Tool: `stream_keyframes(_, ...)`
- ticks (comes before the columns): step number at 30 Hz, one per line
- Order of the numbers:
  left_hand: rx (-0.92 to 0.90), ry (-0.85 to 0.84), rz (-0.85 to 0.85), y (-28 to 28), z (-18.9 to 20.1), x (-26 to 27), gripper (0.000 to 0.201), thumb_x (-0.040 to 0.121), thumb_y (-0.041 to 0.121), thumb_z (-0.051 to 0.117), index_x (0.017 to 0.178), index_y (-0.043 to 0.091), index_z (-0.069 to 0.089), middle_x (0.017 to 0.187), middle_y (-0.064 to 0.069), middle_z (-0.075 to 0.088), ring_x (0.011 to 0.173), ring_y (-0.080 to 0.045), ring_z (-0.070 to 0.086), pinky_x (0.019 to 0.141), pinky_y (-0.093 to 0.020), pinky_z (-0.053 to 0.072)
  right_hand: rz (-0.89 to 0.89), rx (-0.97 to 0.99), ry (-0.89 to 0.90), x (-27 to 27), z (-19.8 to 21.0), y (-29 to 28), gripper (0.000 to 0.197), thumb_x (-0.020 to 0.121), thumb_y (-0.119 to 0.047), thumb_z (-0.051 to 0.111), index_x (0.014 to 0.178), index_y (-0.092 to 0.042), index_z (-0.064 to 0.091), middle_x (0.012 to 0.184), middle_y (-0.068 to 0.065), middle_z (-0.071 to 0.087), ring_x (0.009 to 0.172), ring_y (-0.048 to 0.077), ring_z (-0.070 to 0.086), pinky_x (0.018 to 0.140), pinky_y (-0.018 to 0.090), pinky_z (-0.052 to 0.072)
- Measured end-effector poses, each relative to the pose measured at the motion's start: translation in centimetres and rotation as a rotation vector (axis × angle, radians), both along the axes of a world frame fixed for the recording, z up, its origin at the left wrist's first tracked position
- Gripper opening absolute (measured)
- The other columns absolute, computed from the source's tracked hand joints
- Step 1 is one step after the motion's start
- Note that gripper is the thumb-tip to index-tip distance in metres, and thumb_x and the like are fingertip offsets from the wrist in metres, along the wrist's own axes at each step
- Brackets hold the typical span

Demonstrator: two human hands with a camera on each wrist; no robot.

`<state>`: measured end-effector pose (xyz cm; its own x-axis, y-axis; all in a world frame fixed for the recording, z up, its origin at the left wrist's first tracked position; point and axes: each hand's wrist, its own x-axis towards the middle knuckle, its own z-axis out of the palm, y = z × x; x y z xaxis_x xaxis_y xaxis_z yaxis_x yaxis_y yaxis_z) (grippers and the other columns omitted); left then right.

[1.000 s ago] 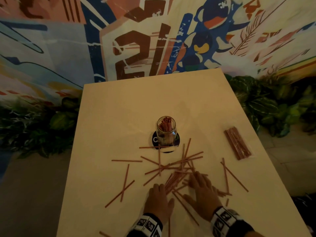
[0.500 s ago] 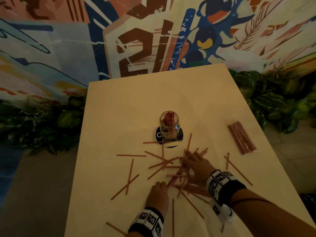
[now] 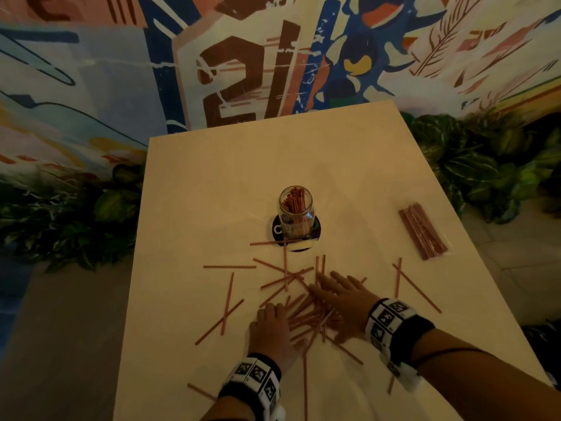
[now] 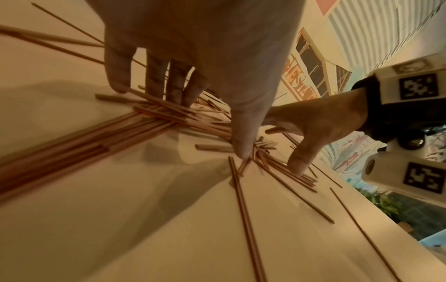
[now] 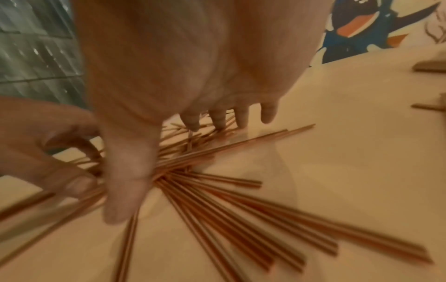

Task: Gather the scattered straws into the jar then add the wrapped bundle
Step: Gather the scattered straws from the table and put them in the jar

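A glass jar [image 3: 295, 208] with several brown straws standing in it sits on a dark coaster [image 3: 280, 235] mid-table. Loose straws [image 3: 229, 266] lie scattered in front of it, and a denser pile [image 3: 306, 317] is bunched between my hands. My left hand [image 3: 271, 322] rests palm-down on the pile's left side, fingertips [image 4: 178, 95] and thumb touching straws. My right hand [image 3: 340, 294] lies flat with spread fingers [image 5: 218, 120] over the right side. Neither hand grips a straw. The wrapped bundle [image 3: 423, 230] lies apart at the right.
The pale table [image 3: 212, 183] is bare behind the jar; its far edge meets a painted wall. Green plants [image 3: 485, 171] stand beyond both side edges. Single straws lie near the front edge [image 3: 305, 387] and at the right [image 3: 416, 287].
My right hand reached forward toward the jar, then drew back toward me, dragging straws into a tighter pile against the left hand. The left hand barely moved.
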<state>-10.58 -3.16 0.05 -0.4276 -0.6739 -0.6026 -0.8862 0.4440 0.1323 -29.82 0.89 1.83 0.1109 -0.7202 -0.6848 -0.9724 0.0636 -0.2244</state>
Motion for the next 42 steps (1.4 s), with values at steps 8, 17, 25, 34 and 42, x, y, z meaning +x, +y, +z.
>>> stream_keyframes(8,0.054,0.182,-0.078,0.5,-0.1,-0.3,0.044,0.093,0.028,0.049,0.134,0.015,0.039,0.135,-0.007,0.038,0.122,-0.024,0.039,0.102,-0.033,0.04,-0.174,-0.135,-0.022,0.7,-1.3,2.6,0.064,0.087,-0.028,0.057,0.142,-0.02,0.025,0.141,0.008,0.031,0.124,0.025,0.037,0.103,0.037,0.04)
stream_keyframes(17,-0.016,0.2,-0.194,0.2,0.2,-1.1,0.035,0.094,0.027,0.042,0.127,0.018,0.048,0.13,-0.004,0.046,0.119,-0.026,0.042,0.097,-0.038,0.038,-0.206,-0.241,0.072,1.2,-1.4,4.2,0.082,0.09,-0.037,0.049,0.144,-0.031,-0.011,0.158,0.007,0.003,0.142,0.031,0.012,0.113,0.045,0.021)
stream_keyframes(25,-0.003,0.222,-0.122,0.8,-0.2,-0.8,0.041,0.093,0.04,0.041,0.131,0.025,0.043,0.129,0.001,0.045,0.116,-0.021,0.043,0.096,-0.035,0.041,0.026,-0.188,-0.045,2.9,-1.1,2.7,0.068,0.093,-0.047,0.037,0.147,-0.026,0.001,0.158,0.005,0.007,0.144,0.029,0.012,0.115,0.045,0.016)
stream_keyframes(34,0.073,0.193,-0.142,0.7,-0.5,-0.8,0.034,0.094,0.016,0.046,0.128,0.017,0.046,0.132,-0.006,0.043,0.12,-0.023,0.042,0.101,-0.033,0.04,-0.136,-0.185,-0.033,3.1,-1.1,2.8,0.076,0.09,-0.049,0.044,0.147,-0.017,0.007,0.153,0.011,0.018,0.135,0.029,0.026,0.11,0.042,0.029)
stream_keyframes(42,0.015,-0.02,-0.153,0.4,0.0,-0.6,0.048,0.091,0.033,0.051,0.134,0.02,0.036,0.137,-0.005,0.037,0.125,-0.027,0.037,0.099,-0.043,0.037,-0.065,-0.213,-0.032,3.8,-1.7,2.7,0.059,0.095,-0.028,0.042,0.145,-0.01,0.016,0.142,0.013,0.033,0.124,0.03,0.036,0.103,0.04,0.036)
